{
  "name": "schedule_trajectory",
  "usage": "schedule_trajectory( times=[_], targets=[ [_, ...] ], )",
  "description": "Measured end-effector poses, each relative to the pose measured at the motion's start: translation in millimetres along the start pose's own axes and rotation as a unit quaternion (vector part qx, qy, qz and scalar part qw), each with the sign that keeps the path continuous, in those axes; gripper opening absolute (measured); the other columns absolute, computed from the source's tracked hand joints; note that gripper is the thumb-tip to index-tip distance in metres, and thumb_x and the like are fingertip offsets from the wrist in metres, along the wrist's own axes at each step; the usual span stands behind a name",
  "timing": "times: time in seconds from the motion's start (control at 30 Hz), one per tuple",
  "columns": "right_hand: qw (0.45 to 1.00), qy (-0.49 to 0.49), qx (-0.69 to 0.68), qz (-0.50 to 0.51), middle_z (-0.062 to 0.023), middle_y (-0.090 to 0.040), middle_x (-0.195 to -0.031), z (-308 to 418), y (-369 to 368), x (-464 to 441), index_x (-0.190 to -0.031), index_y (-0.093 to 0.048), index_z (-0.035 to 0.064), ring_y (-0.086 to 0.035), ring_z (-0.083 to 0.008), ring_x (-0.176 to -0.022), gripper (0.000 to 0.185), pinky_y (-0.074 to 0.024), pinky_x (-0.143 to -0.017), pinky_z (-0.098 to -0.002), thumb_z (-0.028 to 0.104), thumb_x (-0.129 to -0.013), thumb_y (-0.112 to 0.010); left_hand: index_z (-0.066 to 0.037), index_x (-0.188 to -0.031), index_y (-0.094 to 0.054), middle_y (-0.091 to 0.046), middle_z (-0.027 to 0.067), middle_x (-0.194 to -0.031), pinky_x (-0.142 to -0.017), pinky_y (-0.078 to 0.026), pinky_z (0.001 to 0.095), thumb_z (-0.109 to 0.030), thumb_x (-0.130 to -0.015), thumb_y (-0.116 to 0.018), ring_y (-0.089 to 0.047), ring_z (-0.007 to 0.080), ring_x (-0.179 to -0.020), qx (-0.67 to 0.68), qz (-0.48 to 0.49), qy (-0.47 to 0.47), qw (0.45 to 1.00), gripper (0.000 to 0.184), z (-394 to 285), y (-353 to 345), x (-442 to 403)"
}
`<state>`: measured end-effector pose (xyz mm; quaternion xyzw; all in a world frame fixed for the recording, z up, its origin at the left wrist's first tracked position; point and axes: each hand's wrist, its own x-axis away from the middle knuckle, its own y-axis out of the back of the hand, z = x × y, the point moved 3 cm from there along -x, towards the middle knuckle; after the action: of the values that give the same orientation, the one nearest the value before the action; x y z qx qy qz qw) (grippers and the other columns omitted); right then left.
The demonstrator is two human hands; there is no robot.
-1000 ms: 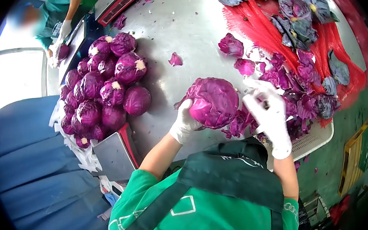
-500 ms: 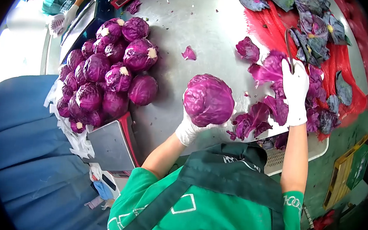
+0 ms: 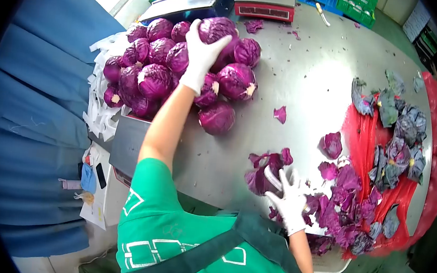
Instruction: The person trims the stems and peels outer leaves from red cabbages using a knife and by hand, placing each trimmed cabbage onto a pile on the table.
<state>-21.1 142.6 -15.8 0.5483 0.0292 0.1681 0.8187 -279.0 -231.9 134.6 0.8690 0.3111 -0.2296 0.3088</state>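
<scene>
My left hand (image 3: 203,55), in a white glove, is on the pile at the upper left, its thumb and fingers spread around a red cabbage (image 3: 217,29). Several more red cabbages (image 3: 155,81) lie around it, some with pale cut stems showing. My right hand (image 3: 289,199), also gloved, is low over the table with fingers apart. It is beside loose purple cabbage leaves (image 3: 260,180), and its fingertips overlap them. I cannot make out the curved blade seen earlier.
Leaf scraps (image 3: 344,198) and dark outer leaves (image 3: 409,126) lie on red netting (image 3: 364,143) at right. Scales (image 3: 265,4) stand at the back and a grey one (image 3: 133,142) by the pile. A knife (image 3: 322,15) lies near the green crates (image 3: 357,9).
My left hand has gone from the cabbage in front of me to the pile. The curved blade no longer shows in my right hand, which has moved left and opened. The view has turned.
</scene>
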Motion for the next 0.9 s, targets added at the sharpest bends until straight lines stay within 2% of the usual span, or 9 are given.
schedule_trajectory(
  times=[0.2, 0.3, 0.43, 0.5, 0.57, 0.63, 0.73, 0.8, 0.9],
  targets=[
    [0.999, -0.039, 0.001, 0.006, -0.0167, -0.040, -0.147, -2.5, -11.6, -14.3, -0.141, -0.052, 0.0270, -0.045, -0.0380, -0.125, 0.079, -0.0516, -0.092, -0.0462, 0.048, -0.070, -0.080, -0.005, -0.138, -0.042, -0.055, 0.0259, -0.121, -0.094, -0.047, 0.0499, -0.065, -0.060, -0.082, -0.053, 0.0419, -0.114, -0.453, 0.021, -0.012, 0.891, 0.106, 75.9, 11.8, -97.6],
    [0.988, -0.154, 0.009, -0.023, -0.0183, -0.037, -0.148, -28.6, 2.6, -4.3, -0.141, -0.051, 0.0273, -0.045, -0.0408, -0.123, 0.073, -0.0514, -0.092, -0.0476, 0.047, -0.075, -0.077, -0.008, -0.138, -0.044, -0.050, 0.0285, -0.132, -0.100, -0.047, 0.0516, -0.071, -0.059, -0.079, -0.052, 0.0439, -0.123, -0.421, 0.071, 0.135, 0.894, 0.107, 87.4, 11.3, -114.1],
    [0.957, -0.241, 0.072, -0.142, -0.0212, -0.036, -0.150, -93.7, 17.4, 45.3, -0.146, -0.046, 0.0258, -0.042, -0.0439, -0.127, 0.076, -0.0458, -0.099, -0.0496, 0.047, -0.079, -0.075, -0.010, -0.146, -0.042, -0.051, 0.0260, -0.139, -0.104, -0.044, 0.0494, -0.068, -0.066, -0.073, -0.048, 0.0415, -0.131, -0.465, 0.247, 0.110, 0.843, 0.104, 167.1, -13.3, -158.8],
    [0.909, -0.401, -0.016, -0.111, -0.0220, -0.036, -0.150, -119.6, 28.5, 84.8, -0.147, -0.045, 0.0243, -0.039, -0.0474, -0.132, 0.077, -0.0385, -0.107, -0.0511, 0.048, -0.080, -0.073, -0.017, -0.148, -0.042, -0.048, 0.0218, -0.145, -0.107, -0.041, 0.0486, -0.068, -0.069, -0.071, -0.045, 0.0398, -0.134, -0.345, 0.370, 0.139, 0.851, 0.098, 293.5, -32.8, -204.1],
    [0.885, -0.446, 0.015, -0.134, -0.0222, -0.038, -0.149, -148.5, 24.8, 137.2, -0.147, -0.044, 0.0258, -0.039, -0.0460, -0.133, 0.075, -0.0384, -0.108, -0.0521, 0.047, -0.082, -0.072, -0.018, -0.149, -0.041, -0.045, 0.0203, -0.148, -0.107, -0.040, 0.0509, -0.061, -0.077, -0.070, -0.039, 0.0390, -0.139, -0.547, 0.262, 0.182, 0.774, 0.088, 186.2, -36.9, -161.7],
    [0.843, -0.501, -0.033, -0.193, -0.0221, -0.039, -0.147, -163.1, 23.6, 190.0, -0.147, -0.043, 0.0277, -0.041, -0.0390, -0.135, 0.070, -0.0389, -0.108, -0.0490, 0.047, -0.085, -0.068, -0.014, -0.149, -0.038, -0.042, 0.0198, -0.149, -0.108, -0.038, 0.0526, -0.053, -0.084, -0.067, -0.030, 0.0394, -0.143, -0.572, 0.176, 0.111, 0.794, 0.081, 83.6, -48.7, -115.9],
    [0.739, -0.633, 0.014, -0.231, -0.0231, -0.045, -0.141, -202.5, -17.7, 283.3, -0.138, -0.055, 0.0233, -0.049, -0.0419, -0.126, 0.055, -0.0423, -0.104, -0.0455, 0.045, -0.088, -0.066, -0.006, -0.137, -0.049, -0.051, 0.0196, -0.135, -0.106, -0.038, 0.0509, -0.037, -0.083, -0.069, -0.044, 0.0415, -0.128, -0.410, 0.081, -0.217, 0.882, 0.065, 20.3, -87.5, -79.1],
    [0.620, -0.725, -0.041, -0.297, -0.0221, -0.054, -0.123, -207.5, -37.0, 333.0, -0.137, -0.056, 0.0239, -0.059, -0.0382, -0.109, 0.053, -0.0468, -0.097, -0.0429, 0.039, -0.087, -0.067, -0.002, -0.131, -0.052, -0.054, 0.0210, -0.126, -0.105, -0.039, 0.0427, -0.011, -0.073, -0.070, -0.051, 0.0382, -0.119, -0.151, 0.225, -0.350, 0.897, 0.062, -67.4, -116.2, -5.0],
    [0.649, -0.670, -0.067, -0.355, -0.0162, -0.056, -0.115, -215.0, -70.3, 358.6, -0.128, -0.062, 0.0115, -0.063, -0.0304, -0.098, 0.043, -0.0504, -0.089, -0.0385, 0.026, -0.088, -0.070, -0.002, -0.140, -0.045, -0.044, 0.0285, -0.138, -0.111, -0.033, 0.0494, -0.016, -0.063, -0.081, -0.038, 0.0488, -0.131, -0.079, 0.465, -0.378, 0.796, 0.086, -65.5, -161.2, 127.1]
  ],
)
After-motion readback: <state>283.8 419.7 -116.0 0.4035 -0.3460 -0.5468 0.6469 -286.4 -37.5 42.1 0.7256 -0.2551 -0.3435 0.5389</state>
